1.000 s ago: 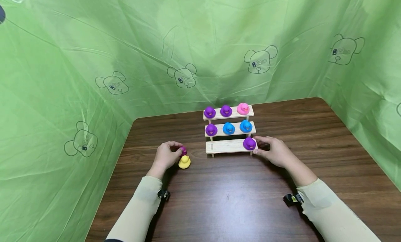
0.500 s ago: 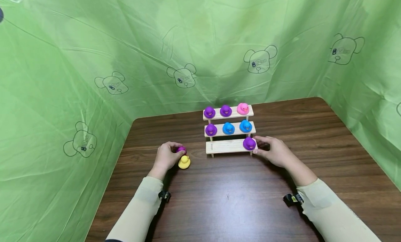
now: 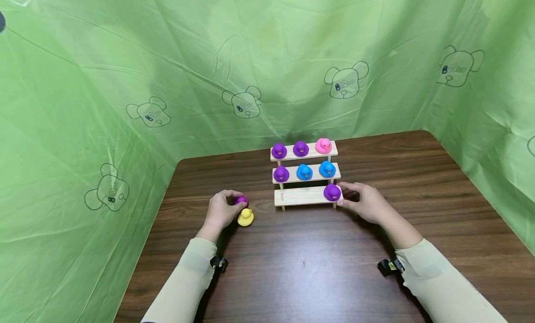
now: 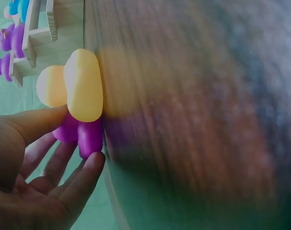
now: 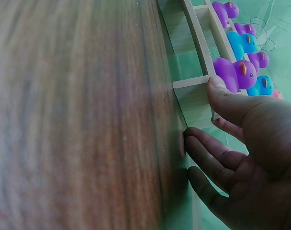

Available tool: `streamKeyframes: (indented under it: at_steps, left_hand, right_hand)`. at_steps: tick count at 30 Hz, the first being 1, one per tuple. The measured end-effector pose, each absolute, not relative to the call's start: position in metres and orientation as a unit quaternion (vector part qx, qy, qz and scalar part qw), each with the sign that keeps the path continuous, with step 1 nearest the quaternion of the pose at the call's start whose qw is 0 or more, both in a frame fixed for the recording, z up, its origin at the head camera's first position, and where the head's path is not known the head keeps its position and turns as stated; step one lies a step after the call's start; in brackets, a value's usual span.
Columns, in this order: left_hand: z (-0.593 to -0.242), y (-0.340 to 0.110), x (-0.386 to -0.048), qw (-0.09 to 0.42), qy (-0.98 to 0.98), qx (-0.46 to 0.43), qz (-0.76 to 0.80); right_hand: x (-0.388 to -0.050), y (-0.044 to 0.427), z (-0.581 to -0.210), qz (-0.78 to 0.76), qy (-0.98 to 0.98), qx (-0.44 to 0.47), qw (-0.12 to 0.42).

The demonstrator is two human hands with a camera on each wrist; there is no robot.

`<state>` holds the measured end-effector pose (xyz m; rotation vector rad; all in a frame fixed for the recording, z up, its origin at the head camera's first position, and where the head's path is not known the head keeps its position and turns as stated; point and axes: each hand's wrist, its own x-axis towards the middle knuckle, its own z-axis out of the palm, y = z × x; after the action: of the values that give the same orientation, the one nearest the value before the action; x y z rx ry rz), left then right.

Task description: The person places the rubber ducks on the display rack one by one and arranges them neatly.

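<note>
My left hand (image 3: 221, 209) pinches a purple rubber duck (image 3: 241, 200) low at the table, thumb on one side and fingers on the other. Right beside it stands a yellow rubber duck (image 3: 245, 217), which covers part of the purple one in the left wrist view. A three-tier wooden shelf (image 3: 298, 196) stands to the right. With thumb and forefinger my right hand (image 3: 366, 202) grips the right end of its lowest tier, close to a purple duck (image 3: 332, 192); the other fingers spread beside the table, as the right wrist view shows.
On the middle tier sit a purple duck (image 3: 281, 174) and two blue ducks (image 3: 304, 172). The top tier bears two purple ducks (image 3: 279, 151) and a pink duck (image 3: 323, 145). Green cloth (image 3: 292, 58) hangs behind and beside the dark wooden table (image 3: 292, 267).
The purple duck in my left hand has shifted slightly left and sits deeper between the thumb and fingers. My right hand and the shelf stay in place.
</note>
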<state>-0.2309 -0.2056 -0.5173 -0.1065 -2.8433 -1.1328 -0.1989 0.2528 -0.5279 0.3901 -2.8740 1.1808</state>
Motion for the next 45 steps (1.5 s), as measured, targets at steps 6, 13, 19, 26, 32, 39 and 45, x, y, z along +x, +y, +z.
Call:
streamKeyframes:
  at_steps: [6, 13, 19, 26, 32, 39, 45]
  left_hand:
    - [-0.517, -0.204, -0.227, 0.054, -0.911, -0.047, -0.406]
    - [-0.509, -0.195, -0.221, 0.080, -0.892, -0.086, -0.436]
    - [-0.498, -0.184, -0.216, 0.096, -0.880, -0.112, -0.452]
    - [-0.493, -0.171, -0.210, 0.092, -0.861, -0.131, -0.482]
    - [-0.493, -0.154, -0.206, 0.090, -0.840, -0.150, -0.513]
    - [-0.497, -0.132, -0.204, 0.083, -0.832, -0.175, -0.520]
    - [-0.500, -0.115, -0.202, 0.077, -0.841, -0.179, -0.505]
  right_hand:
    - [-0.198, 0.252, -0.528, 0.378, -0.918, 0.125, 0.004]
    - [-0.198, 0.252, -0.528, 0.379, -0.917, 0.125, 0.000]
    - [-0.198, 0.252, -0.527, 0.384, -0.914, 0.128, 0.006]
    - [-0.198, 0.252, -0.528, 0.385, -0.914, 0.128, 0.004]
    - [-0.198, 0.252, -0.528, 0.385, -0.914, 0.127, 0.006]
    - [-0.198, 0.252, -0.527, 0.385, -0.914, 0.127, 0.003]
    - [-0.198, 0.252, -0.527, 0.384, -0.915, 0.126, 0.005]
